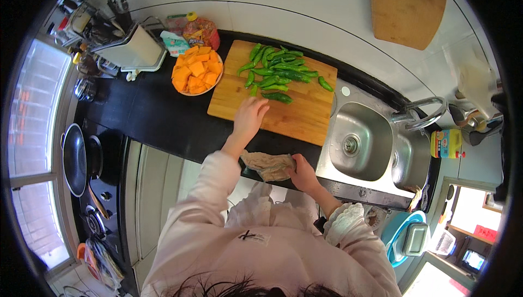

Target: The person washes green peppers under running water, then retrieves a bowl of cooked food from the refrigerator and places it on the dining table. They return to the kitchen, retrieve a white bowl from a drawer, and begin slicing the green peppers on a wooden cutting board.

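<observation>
My left hand [248,118] is over the near left edge of a wooden cutting board [302,115]. Its fingertips reach a small light-green pepper [253,90], and whether they grip it is unclear. Many green chili peppers [282,68] are heaped on the far half of the board. One dark-green pepper [277,97] lies just right of my fingers. At the counter's front edge, my right hand [304,173] grips the right end of a crumpled tan cloth [269,165].
Left of the board stands a plate of orange pumpkin chunks [197,70], with a yellow-capped bottle [201,29] behind. A double steel sink [361,142] with a curved faucet [425,113] adjoins on the right. Far left, a wok [74,160] rests on the gas stove [110,199].
</observation>
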### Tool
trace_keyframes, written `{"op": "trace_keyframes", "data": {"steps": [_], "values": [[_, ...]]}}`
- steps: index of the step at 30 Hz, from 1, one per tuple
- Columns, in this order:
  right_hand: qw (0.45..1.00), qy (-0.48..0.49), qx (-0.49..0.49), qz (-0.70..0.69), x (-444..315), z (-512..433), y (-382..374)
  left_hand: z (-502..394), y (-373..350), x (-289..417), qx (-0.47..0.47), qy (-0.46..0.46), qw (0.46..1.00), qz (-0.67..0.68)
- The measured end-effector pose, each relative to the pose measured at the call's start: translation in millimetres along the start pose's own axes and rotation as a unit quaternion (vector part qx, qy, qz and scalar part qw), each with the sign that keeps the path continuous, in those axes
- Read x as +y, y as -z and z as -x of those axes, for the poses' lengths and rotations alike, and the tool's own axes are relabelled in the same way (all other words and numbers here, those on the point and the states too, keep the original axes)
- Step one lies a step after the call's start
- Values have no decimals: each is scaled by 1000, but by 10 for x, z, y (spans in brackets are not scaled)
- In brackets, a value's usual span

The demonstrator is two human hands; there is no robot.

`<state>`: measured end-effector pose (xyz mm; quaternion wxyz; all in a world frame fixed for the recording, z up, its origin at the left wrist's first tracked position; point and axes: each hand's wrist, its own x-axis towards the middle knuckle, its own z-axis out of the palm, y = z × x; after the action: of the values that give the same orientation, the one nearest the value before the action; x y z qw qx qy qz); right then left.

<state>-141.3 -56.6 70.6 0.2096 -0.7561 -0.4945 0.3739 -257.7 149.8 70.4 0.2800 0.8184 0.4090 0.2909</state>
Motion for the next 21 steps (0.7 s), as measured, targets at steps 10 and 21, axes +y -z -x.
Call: {"op": "trace_keyframes", "data": {"steps": [10, 21], "values": [[981, 155, 106, 47, -33, 63, -114, -505, -452, -127, -131, -50, 988, -57], [926, -19, 224, -304, -253, -446, 364, -308, -383, 408, -191, 210, 887, 364]]}}
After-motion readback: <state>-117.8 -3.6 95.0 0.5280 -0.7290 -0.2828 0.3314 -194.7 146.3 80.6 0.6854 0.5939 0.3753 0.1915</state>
